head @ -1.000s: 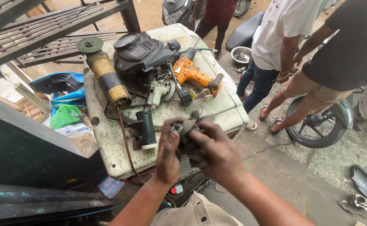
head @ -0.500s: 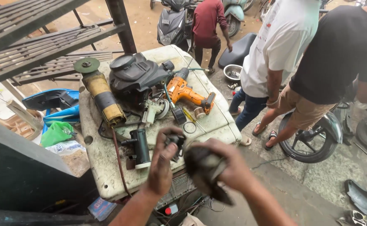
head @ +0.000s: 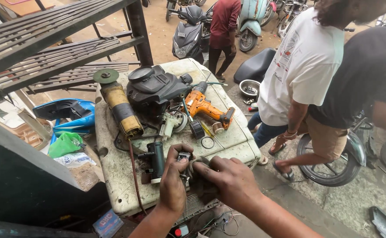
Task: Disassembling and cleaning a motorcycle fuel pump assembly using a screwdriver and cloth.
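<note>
1. Change since half a second ago: the right hand [head: 230, 183] has dropped from a raised, blurred position back onto the worktop edge, meeting the left hand [head: 173, 183]; the dark rag [head: 199, 187] is now bunched between them rather than swung clear.

2. Item in hand: small dark metal part [head: 184, 156], showing only at the left fingertips, just above the rag. Most of it is hidden, so its full shape cannot be told.

3. Handling, judged: rigid, compact, probably dense for its size and likely greasy, so slippery on bare skin. Best taken through the rag, on the body rather than on any thin projecting end.

4. Left fingers [head: 182, 152]: curled together, pinched on the top of the part, thumb alongside.

5. Right fingers [head: 208, 165]: folded closed over the rag, pressing it against the part from the right. Whether they also grip the part itself cannot be told.

6. Just left of the left fingers: black cylindrical component [head: 157, 158], lying on the worn white worktop [head: 118, 185], close but apart.

7. Beyond the fingertips: a loose ring [head: 207, 142], an orange cordless drill [head: 206, 108], a yellow angle grinder [head: 118, 105] and a black engine cover [head: 155, 88].

8. Well to the right of the right fingers: two people standing by a motorcycle wheel [head: 334, 163].
</note>
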